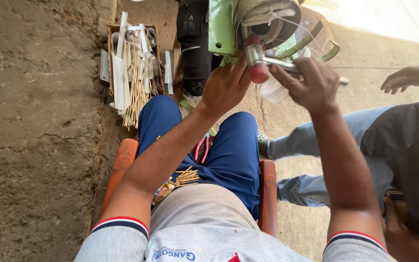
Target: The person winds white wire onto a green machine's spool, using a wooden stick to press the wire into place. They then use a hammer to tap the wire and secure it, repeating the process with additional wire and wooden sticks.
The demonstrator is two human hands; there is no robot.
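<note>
At twelve o'clock sits the green metal winding machine (221, 29) with pale wire coils. The right hand (311, 85) grips its red-tipped steel crank handle (258, 65) — fingers closed — while the left hand (226, 87) rests open against the frame; winding looks partway done.

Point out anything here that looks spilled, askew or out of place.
Thin wooden sticks lie loose on the lap of the blue trousers, beside red-handled pliers. More sticks and white strips spill over the edge of the cardboard box onto the concrete floor. Nothing looks damaged.
</note>
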